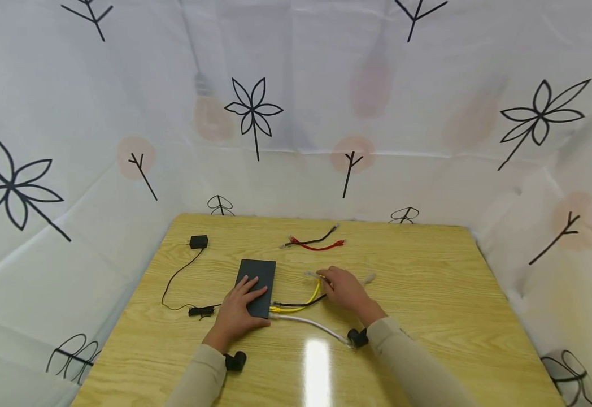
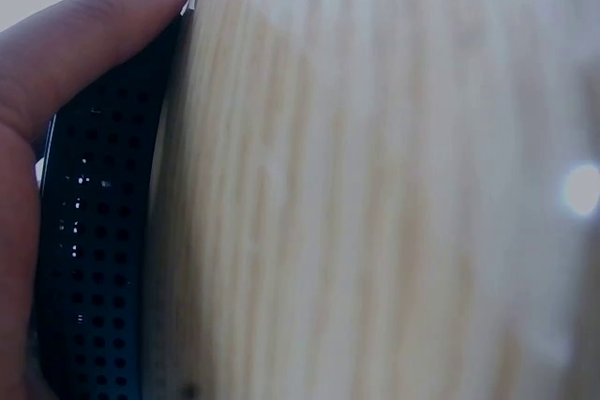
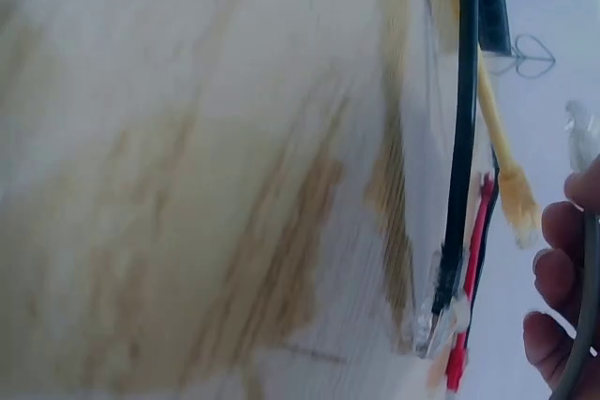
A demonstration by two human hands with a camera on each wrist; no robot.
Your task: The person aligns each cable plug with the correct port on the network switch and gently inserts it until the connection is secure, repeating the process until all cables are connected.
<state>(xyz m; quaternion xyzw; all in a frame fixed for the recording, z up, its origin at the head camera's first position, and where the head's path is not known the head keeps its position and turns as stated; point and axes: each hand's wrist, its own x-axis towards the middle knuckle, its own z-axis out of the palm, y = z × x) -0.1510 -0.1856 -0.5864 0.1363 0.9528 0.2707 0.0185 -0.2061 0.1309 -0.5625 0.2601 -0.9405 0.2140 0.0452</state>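
A flat black network switch [image 1: 261, 271] lies on the table, its perforated side wall [image 2: 103, 222] facing the left wrist camera. My left hand [image 1: 240, 311] rests on it, fingers spread over the top and thumb stretched along the near edge. Black [image 1: 301, 305], yellow [image 1: 296, 310] and white [image 1: 311, 322] network cables run from the switch's right side. My right hand [image 1: 347, 291] pinches a grey network cable [image 3: 586, 306] just behind its clear plug [image 3: 581, 128]. Its other end sticks out to the right of the hand. The black cable's loose plug [image 3: 441, 311] lies below that hand.
Farther back lie a red network cable [image 1: 321, 248] and a short black network cable [image 1: 313, 239], crossing each other. At the left is a black power adapter [image 1: 198, 242], its cord leading to a bundle [image 1: 201, 311] beside the switch. Printed white cloth [image 1: 291, 186] hangs around the table.
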